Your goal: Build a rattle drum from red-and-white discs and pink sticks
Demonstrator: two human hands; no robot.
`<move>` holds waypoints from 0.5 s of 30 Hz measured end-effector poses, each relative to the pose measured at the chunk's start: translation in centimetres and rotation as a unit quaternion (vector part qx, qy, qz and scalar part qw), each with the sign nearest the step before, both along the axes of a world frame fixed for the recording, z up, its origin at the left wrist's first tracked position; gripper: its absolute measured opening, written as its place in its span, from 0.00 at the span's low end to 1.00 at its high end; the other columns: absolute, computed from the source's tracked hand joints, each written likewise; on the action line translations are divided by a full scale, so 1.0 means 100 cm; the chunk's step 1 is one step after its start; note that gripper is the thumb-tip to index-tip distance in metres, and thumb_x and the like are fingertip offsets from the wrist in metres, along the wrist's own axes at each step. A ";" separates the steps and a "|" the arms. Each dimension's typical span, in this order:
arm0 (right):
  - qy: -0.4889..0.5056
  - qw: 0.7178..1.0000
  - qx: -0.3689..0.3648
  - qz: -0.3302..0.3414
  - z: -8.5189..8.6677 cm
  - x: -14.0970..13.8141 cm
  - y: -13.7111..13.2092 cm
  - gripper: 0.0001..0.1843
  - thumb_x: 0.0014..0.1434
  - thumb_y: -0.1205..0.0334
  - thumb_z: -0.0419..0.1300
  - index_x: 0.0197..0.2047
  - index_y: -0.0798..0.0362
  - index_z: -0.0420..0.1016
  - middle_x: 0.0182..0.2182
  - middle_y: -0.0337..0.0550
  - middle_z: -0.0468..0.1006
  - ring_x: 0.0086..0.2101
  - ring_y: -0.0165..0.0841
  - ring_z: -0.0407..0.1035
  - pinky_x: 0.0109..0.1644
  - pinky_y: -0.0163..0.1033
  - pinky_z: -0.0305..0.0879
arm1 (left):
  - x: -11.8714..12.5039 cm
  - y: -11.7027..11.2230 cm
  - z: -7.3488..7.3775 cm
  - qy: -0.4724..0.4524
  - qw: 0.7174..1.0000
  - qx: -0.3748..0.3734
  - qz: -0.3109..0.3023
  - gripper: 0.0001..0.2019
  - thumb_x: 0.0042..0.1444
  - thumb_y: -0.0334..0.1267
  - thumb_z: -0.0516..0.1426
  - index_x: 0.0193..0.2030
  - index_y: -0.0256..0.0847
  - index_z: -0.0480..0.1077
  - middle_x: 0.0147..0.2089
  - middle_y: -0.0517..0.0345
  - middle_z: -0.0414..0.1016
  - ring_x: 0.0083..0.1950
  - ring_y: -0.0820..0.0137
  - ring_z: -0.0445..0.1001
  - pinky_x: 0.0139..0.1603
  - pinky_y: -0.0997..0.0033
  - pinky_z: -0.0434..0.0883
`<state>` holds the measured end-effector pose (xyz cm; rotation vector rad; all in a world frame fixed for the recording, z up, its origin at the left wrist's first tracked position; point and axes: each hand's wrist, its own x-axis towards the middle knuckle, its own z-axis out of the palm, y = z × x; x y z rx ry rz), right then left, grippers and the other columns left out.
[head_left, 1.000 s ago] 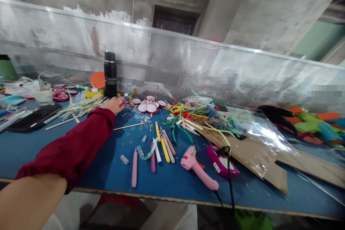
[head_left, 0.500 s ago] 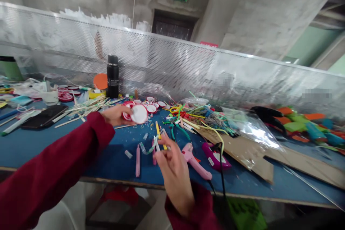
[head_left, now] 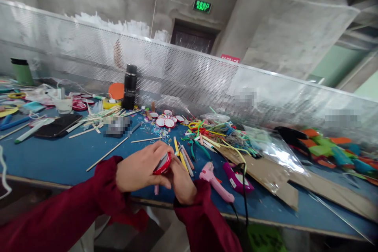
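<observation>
Both hands meet above the near edge of the blue table (head_left: 59,161). My left hand (head_left: 138,169) is closed round a red-rimmed white round lid (head_left: 162,164), held on edge. My right hand (head_left: 181,181) is closed against the lid's other side, fingers pressed to it. Both sleeves are dark red. Just beyond the hands lie several glue sticks (head_left: 184,157) and a pink glue gun (head_left: 215,185). More red-rimmed lids (head_left: 165,121) lie farther back.
A black flask (head_left: 130,86) stands by the perforated metal screen (head_left: 206,82). A phone (head_left: 57,125), wooden sticks (head_left: 109,151), a magenta gadget (head_left: 236,173), cardboard (head_left: 265,169), a plastic bag (head_left: 271,145), coloured straws and foam pieces (head_left: 330,145) clutter the table.
My left hand picked a lid from the pile at the back and brought it to the near edge. My right hand came into view and joined it on the lid.
</observation>
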<state>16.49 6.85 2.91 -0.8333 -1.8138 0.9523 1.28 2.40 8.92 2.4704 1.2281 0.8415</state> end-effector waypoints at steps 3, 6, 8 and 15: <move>0.060 0.989 -0.104 0.088 0.007 0.000 -0.004 0.24 0.70 0.55 0.40 0.53 0.52 0.74 0.37 0.46 0.81 0.34 0.34 0.77 0.32 0.37 0.73 | -0.008 -0.001 0.001 0.034 0.999 -0.017 0.034 0.28 0.46 0.46 0.67 0.54 0.50 0.63 0.55 0.53 0.68 0.55 0.57 0.70 0.56 0.58 0.67; -0.012 0.979 -0.115 0.170 0.030 0.007 -0.002 0.23 0.69 0.50 0.45 0.51 0.52 0.76 0.34 0.44 0.81 0.30 0.32 0.76 0.32 0.36 0.71 | -0.028 0.007 0.001 0.057 0.993 0.009 0.099 0.23 0.50 0.43 0.63 0.53 0.50 0.64 0.54 0.52 0.69 0.53 0.59 0.71 0.55 0.60 0.68; -0.093 0.989 -0.005 0.113 0.054 0.010 0.004 0.17 0.63 0.52 0.57 0.49 0.52 0.78 0.36 0.42 0.82 0.32 0.31 0.76 0.36 0.34 0.71 | -0.043 0.017 0.000 0.085 0.982 0.023 0.165 0.25 0.51 0.45 0.62 0.56 0.50 0.63 0.54 0.49 0.69 0.52 0.57 0.72 0.54 0.58 0.68; -0.266 0.937 0.226 -0.025 0.131 -0.024 0.083 0.08 0.60 0.62 0.62 0.39 0.51 0.83 0.32 0.38 0.83 0.32 0.27 0.73 0.39 0.33 0.65 | -0.069 0.055 -0.024 0.240 0.944 -0.034 0.224 0.36 0.42 0.50 0.68 0.60 0.47 0.65 0.52 0.45 0.70 0.49 0.50 0.75 0.50 0.55 0.70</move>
